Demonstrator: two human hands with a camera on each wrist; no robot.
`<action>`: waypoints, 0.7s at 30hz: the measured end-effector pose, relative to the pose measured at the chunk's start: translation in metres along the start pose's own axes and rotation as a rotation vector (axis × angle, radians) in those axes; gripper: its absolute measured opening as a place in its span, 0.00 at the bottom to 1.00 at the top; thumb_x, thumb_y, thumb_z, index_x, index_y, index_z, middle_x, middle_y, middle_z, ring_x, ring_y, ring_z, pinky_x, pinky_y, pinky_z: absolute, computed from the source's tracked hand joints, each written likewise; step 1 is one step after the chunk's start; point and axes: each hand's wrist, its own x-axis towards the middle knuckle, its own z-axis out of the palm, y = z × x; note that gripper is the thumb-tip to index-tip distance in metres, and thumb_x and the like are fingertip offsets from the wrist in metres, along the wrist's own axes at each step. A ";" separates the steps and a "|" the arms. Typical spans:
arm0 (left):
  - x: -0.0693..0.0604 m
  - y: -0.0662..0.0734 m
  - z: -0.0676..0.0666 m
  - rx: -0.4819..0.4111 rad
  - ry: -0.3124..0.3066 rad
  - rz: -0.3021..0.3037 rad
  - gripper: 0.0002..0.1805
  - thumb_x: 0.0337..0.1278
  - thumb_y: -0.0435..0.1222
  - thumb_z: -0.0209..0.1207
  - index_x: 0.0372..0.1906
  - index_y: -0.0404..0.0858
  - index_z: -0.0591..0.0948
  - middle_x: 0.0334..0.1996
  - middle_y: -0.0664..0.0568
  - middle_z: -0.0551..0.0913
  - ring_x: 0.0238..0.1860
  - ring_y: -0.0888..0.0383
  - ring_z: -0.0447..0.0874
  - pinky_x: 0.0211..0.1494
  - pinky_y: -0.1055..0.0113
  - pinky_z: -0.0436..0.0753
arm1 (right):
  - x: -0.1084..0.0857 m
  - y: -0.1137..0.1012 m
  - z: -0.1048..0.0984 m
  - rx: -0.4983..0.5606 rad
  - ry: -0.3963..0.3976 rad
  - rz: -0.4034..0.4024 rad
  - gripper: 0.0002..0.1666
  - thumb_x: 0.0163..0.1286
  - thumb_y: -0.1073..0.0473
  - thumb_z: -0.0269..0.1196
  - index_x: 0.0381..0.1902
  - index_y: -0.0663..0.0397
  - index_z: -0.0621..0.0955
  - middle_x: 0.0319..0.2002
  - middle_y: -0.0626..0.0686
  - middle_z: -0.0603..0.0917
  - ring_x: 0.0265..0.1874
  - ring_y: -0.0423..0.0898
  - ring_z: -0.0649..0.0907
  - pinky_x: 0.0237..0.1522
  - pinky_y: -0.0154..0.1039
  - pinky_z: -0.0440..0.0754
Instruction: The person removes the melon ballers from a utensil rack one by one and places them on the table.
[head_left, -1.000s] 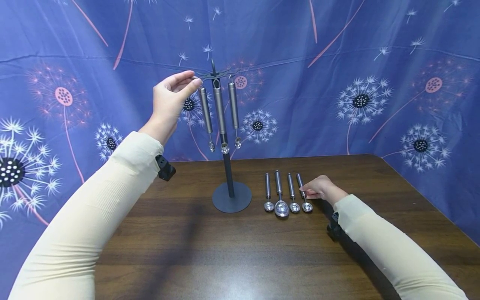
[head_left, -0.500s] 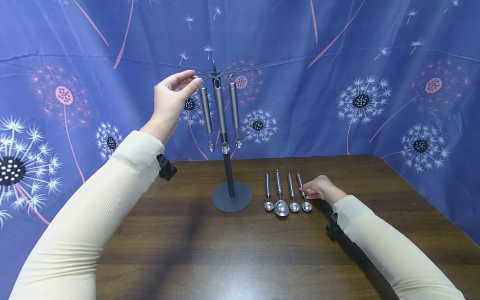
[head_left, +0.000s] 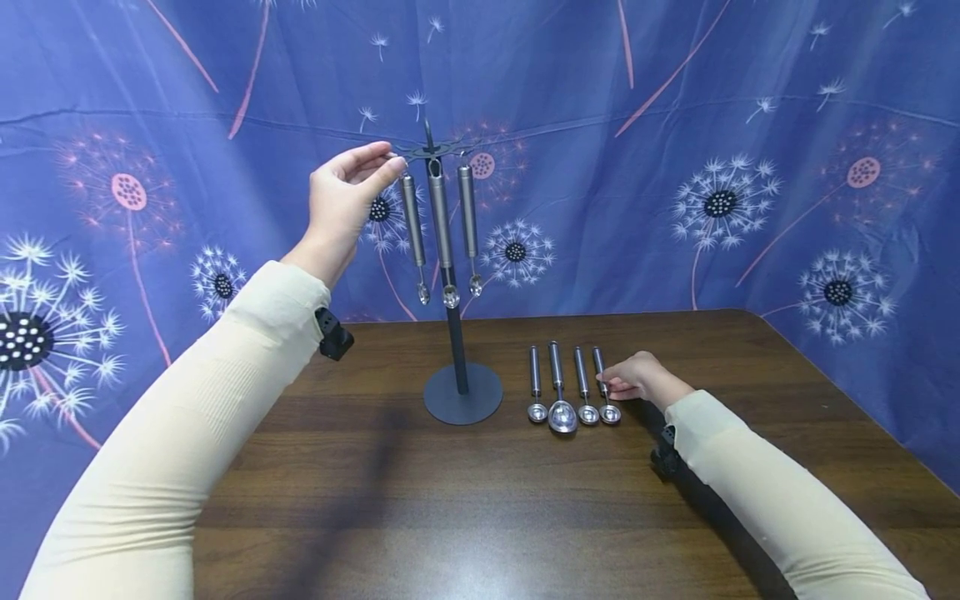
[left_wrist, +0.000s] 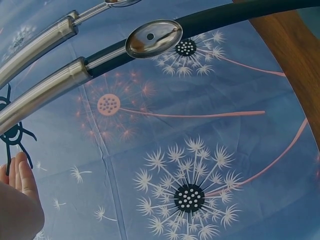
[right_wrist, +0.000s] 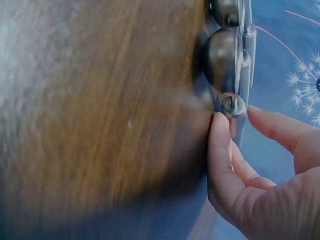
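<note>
Three metal melon ballers, one of them the middle melon baller, hang from a dark metal rack. My left hand is raised at the rack's top left, thumb and fingertips pinching the end of a hook beside the left hanging melon baller. In the left wrist view, the fingers of my left hand reach the rack's hooks. On the table, my right hand holds the rightmost melon baller by its handle, between thumb and fingers. This grip is partly hidden in the head view.
To the left of that melon baller lie a small one, a larger scoop and another small one, side by side on the wooden table. A blue patterned cloth hangs behind.
The rightmost melon baller has shifted slightly left at its bowl, closer to its neighbour, with my right hand at it. My left hand stays almost still at the rack.
</note>
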 end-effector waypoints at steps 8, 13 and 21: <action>-0.001 0.006 -0.002 0.060 -0.026 -0.033 0.25 0.50 0.39 0.71 0.55 0.37 0.81 0.47 0.51 0.85 0.51 0.60 0.82 0.63 0.71 0.76 | -0.008 -0.008 -0.013 0.018 0.020 -0.011 0.30 0.66 0.68 0.61 0.59 0.80 0.63 0.21 0.49 0.81 0.19 0.38 0.84 0.37 0.35 0.88; 0.000 0.012 -0.002 0.062 -0.025 -0.043 0.27 0.48 0.38 0.72 0.55 0.35 0.80 0.47 0.52 0.85 0.51 0.60 0.82 0.63 0.71 0.76 | -0.010 -0.020 -0.019 0.035 0.032 -0.045 0.37 0.67 0.67 0.61 0.65 0.81 0.58 0.23 0.49 0.82 0.21 0.37 0.84 0.39 0.34 0.88; -0.003 0.012 0.001 0.067 -0.039 -0.050 0.25 0.48 0.36 0.72 0.53 0.35 0.79 0.42 0.56 0.84 0.50 0.60 0.81 0.61 0.71 0.76 | -0.021 -0.030 -0.010 0.112 -0.013 -0.091 0.17 0.66 0.69 0.60 0.50 0.71 0.71 0.20 0.47 0.83 0.20 0.36 0.84 0.42 0.36 0.88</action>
